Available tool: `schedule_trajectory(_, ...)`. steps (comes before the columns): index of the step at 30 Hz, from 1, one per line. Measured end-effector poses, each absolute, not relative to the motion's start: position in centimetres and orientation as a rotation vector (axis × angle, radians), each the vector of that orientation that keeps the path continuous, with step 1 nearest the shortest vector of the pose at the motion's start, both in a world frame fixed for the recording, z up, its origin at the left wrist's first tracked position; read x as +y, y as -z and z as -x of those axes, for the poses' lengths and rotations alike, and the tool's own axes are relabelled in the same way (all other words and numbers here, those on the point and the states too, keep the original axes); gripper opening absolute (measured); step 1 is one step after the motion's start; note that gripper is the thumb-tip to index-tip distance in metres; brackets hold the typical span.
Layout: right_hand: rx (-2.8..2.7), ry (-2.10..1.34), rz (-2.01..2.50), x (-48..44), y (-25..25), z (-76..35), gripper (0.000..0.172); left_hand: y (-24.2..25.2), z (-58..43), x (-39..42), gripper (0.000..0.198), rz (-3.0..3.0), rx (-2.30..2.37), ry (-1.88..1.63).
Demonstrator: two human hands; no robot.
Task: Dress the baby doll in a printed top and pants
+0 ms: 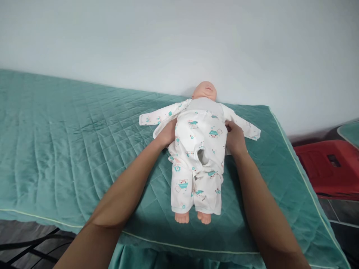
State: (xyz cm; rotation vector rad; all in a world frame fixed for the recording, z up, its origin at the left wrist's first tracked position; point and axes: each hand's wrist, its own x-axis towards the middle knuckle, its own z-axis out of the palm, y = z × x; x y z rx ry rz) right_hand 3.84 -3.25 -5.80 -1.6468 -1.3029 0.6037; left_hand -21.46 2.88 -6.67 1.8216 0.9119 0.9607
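A baby doll (pixel 204 90) lies on its back, head toward the wall and bare feet toward me. It wears white printed baby trousers (pixel 202 123), pulled high over the belly, with an opening at the crotch. A matching baby jacket (pixel 165 114) lies open around it, sleeves spread to both sides. My left hand (pixel 168 133) is at the doll's side by the trousers, its fingers hidden behind the cloth. At the opposite side, my right hand (pixel 235 138) has its fingers curled closed at the trousers' upper edge.
A green quilted cover (pixel 70 149) with pale piping lies under the doll, against a white wall (pixel 112 41). Beyond the cover's right edge is a red plastic seat (pixel 328 168). Dark metal bars (pixel 36 243) show at the lower left.
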Motion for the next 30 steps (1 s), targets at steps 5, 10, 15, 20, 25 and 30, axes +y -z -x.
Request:
schedule_trajectory(5,-1.234,-0.646,1.630,-3.1,6.0,-3.8,0.021,6.7,21.4,2.8,0.037,-1.787,0.928,-0.951)
schedule_trajectory(10,-1.143,-0.688,1.569,-2.9,6.2,-3.6,0.025,7.0,21.5,2.9,0.036,-1.776,0.932,-0.956)
schedule_trajectory(15,-1.099,-0.776,1.576,-2.8,6.7,-4.0,0.028,6.9,21.5,2.9,0.041,-1.815,0.894,-0.969)
schedule_trajectory(20,-1.063,-0.921,1.428,-2.6,7.4,-4.3,0.031,6.7,21.5,2.8,0.039,-1.793,0.895,-0.961)
schedule_trajectory(25,-1.098,-1.080,1.314,-2.6,7.2,-4.2,0.034,6.9,21.3,2.5,0.041,-1.669,0.936,-0.947)
schedule_trajectory(30,-1.022,-1.145,1.340,-2.5,6.9,-4.1,0.033,6.6,21.3,2.3,0.042,-1.594,0.943,-0.915)
